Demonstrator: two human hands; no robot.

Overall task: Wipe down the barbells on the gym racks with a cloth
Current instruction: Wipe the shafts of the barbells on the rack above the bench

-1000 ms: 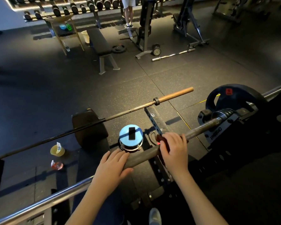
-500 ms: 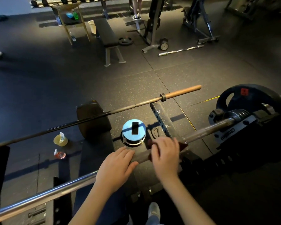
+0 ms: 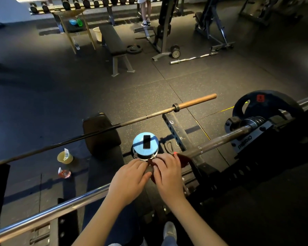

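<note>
While the right grip [image 3: 169, 174] holds a dark red cloth [image 3: 184, 159] closed around the shaft, the barbell [image 3: 220, 142] lies across its rack [image 3: 245, 144]. Its long axis runs from the lower left, where a bright chrome length passes beneath the left forearm, up to the right, where it ends at a black weight plate [image 3: 267, 107].

The left grip [image 3: 130, 181] rests palm-down on the bar just beside the right one, the two touching or nearly so. Its fingers lie relaxed and enclose nothing that can be seen.

The cloth is small and mostly hidden under the right fingers. Only one fold shows, on the side toward the plate.

**Key relation.** The exposed shaft extends from the cloth up and to the right, toward the plate. The right grip is the nearer one to it, so any further stroke would probably slide along the axis rather than across it. The left grip sits on the chrome side, placed to steady the bar.

**Appearance.** Between cloth and collar the shaft looks dull, brownish-grey and matt, with a narrow ring mark close to the cloth. Left of the hands the bar is polished and reflective.

**Surroundings.** A second barbell [image 3: 194, 102] with a tan sleeve lies parallel and farther off, and a pale blue disc [image 3: 145, 143] sits below, between the two bars.
</note>
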